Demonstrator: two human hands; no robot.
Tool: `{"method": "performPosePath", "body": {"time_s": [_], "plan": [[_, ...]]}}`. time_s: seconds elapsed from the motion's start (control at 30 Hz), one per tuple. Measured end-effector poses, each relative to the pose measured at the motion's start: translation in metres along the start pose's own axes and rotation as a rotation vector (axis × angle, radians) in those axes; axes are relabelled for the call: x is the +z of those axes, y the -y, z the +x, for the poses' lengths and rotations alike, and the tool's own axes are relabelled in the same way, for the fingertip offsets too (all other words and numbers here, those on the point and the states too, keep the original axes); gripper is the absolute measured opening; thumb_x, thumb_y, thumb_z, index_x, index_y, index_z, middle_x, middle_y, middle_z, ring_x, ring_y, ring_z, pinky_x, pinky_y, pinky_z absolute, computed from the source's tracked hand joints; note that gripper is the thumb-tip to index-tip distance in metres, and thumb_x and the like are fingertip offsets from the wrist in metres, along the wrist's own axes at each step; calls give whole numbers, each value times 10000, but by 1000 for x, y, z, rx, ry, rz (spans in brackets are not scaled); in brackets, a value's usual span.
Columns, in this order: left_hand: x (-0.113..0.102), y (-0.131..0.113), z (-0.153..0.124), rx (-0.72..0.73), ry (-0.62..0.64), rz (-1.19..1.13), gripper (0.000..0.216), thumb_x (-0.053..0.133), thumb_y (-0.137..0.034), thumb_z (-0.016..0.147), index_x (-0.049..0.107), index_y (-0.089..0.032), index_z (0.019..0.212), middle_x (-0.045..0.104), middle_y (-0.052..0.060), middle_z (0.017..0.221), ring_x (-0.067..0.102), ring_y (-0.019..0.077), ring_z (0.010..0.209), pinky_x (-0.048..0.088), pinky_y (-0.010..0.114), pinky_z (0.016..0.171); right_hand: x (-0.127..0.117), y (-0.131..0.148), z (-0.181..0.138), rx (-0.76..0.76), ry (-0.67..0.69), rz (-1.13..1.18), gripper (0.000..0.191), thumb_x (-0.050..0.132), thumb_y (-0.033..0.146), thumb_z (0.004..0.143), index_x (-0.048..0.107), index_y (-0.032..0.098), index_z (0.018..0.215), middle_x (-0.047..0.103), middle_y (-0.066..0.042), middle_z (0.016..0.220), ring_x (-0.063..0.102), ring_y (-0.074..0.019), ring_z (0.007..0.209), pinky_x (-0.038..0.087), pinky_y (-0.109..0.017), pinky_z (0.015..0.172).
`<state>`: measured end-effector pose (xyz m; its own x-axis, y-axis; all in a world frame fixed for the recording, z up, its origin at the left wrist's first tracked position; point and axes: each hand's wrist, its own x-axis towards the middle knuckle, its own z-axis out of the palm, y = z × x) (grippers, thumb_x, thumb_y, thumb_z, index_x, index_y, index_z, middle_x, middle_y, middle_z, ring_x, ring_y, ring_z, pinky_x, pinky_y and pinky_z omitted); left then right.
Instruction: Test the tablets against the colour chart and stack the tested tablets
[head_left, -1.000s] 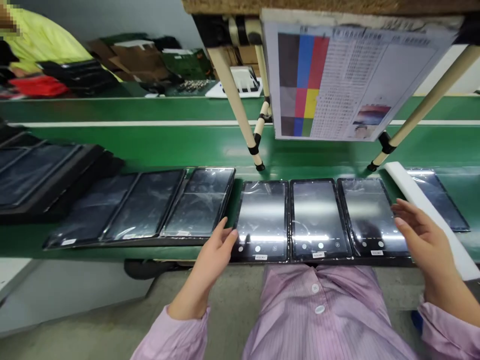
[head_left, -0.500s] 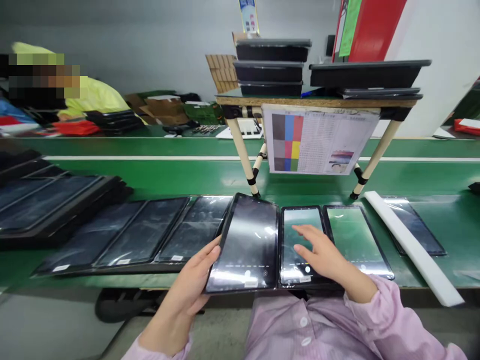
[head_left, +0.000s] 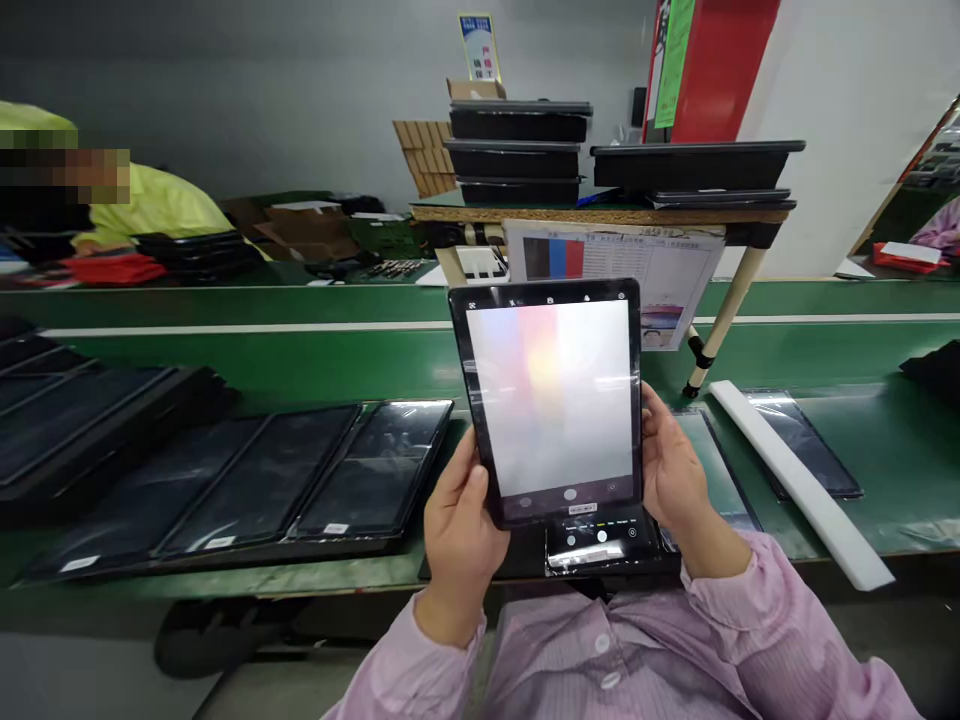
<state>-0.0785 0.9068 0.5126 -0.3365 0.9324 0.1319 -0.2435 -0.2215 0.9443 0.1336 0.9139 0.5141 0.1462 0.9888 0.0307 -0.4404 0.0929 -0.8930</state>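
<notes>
Between my two hands a black-framed tablet [head_left: 555,400] is held up off the bench, its bright screen facing me with a camera view on it. My left hand [head_left: 465,520] grips its lower left edge, thumb on the front. On the lower right edge, my right hand [head_left: 671,465] is closed round the side, its fingers partly hidden behind. Below the raised tablet lies another lit tablet [head_left: 600,550], mostly covered from sight. A further tablet [head_left: 724,465] lies just right of my right hand, partly hidden by it.
Dark tablets [head_left: 259,480] lie in a row at left, beside a stack of trays [head_left: 97,420]. A white foam strip [head_left: 799,485] crosses a tablet [head_left: 806,445] at right. Ahead stands a small raised shelf [head_left: 600,215] with black trays and a hanging colour chart [head_left: 667,265]. A person in yellow bends at far left.
The tablet has risen off the bench, turned upright toward the chart, and its screen has gone from dark to bright. My right hand has left the other tablet's screen and taken the raised tablet's right edge.
</notes>
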Motion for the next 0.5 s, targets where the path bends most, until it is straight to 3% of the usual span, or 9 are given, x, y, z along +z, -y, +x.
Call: {"method": "performPosePath", "body": {"time_s": [0.07, 0.13, 0.23, 0.4, 0.5], "plan": [[1, 9, -3, 185, 127, 138, 775, 754, -629, 899, 590, -232, 1544, 596, 172, 1579, 575, 358, 1464, 496, 494, 1207, -3, 3, 2, 48, 27, -7, 679, 560, 786, 935, 660, 292, 1392, 772, -77, 1260, 711, -294, 1231, 632, -501, 1031], [-2, 14, -6, 320, 265, 383, 1025, 794, -656, 851, 380, -215, 1678, 446, 210, 1686, 448, 394, 1561, 405, 533, 1272, -6, 3, 1, 101, 46, 1, 678, 595, 825, 893, 719, 270, 1263, 789, -88, 1247, 693, -325, 1297, 627, -531, 1055], [-7, 17, -10, 397, 320, 731, 1341, 899, -620, 738, 112, -202, 1740, 273, 256, 1740, 268, 442, 1638, 306, 605, 1307, -9, 1, -1, 121, 14, -1, 670, 640, 857, 839, 761, 257, 1113, 812, -90, 1199, 684, -345, 1329, 611, -542, 1099], [-3, 20, -17, 443, 281, 895, 1500, 970, -567, 646, -6, -223, 1732, 191, 287, 1733, 219, 495, 1635, 349, 681, 1254, -13, 1, 2, 138, 16, -9, 693, 669, 895, 774, 769, 268, 1050, 826, -87, 1128, 707, -356, 1298, 628, -543, 1077], [1, 22, -17, 506, 264, 939, 1472, 961, -564, 675, -5, -213, 1728, 209, 303, 1719, 269, 500, 1613, 383, 684, 1229, -12, 2, 4, 141, 48, 36, 682, 689, 888, 759, 762, 274, 1047, 829, -90, 1084, 716, -361, 1285, 644, -551, 1039]]}}
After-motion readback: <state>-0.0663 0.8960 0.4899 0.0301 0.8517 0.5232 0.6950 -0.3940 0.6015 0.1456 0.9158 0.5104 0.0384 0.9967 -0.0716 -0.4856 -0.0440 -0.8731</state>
